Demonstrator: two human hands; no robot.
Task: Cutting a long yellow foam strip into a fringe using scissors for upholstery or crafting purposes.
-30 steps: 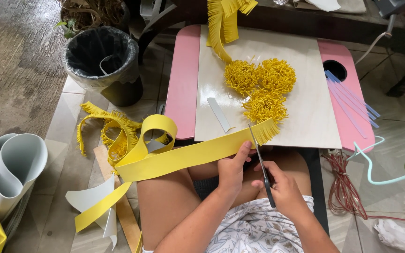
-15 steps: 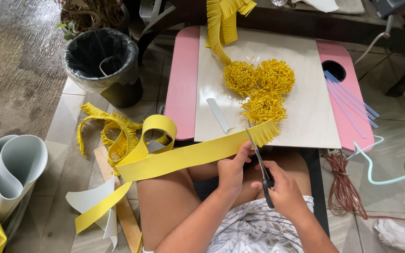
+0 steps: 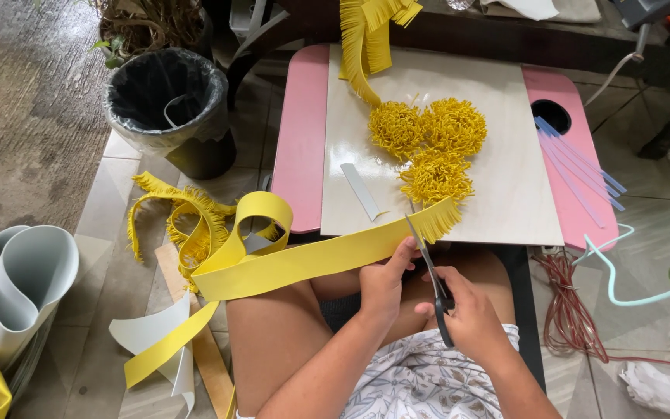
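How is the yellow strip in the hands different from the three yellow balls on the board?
The yellow strip is long, flat and mostly smooth, fringed only at its right end; the three yellow balls are round and shaggy all over. The strip is held by the left hand and curls toward the floor, with the scissors in the right hand at its edge; the balls lie untouched on the pale board. Both share the same yellow colour.

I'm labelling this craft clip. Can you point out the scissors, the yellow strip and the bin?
scissors (image 3: pixel 428 260), head view, on the blades.
yellow strip (image 3: pixel 304 264), head view, on its flat middle.
bin (image 3: pixel 129 128), head view, on its rim.
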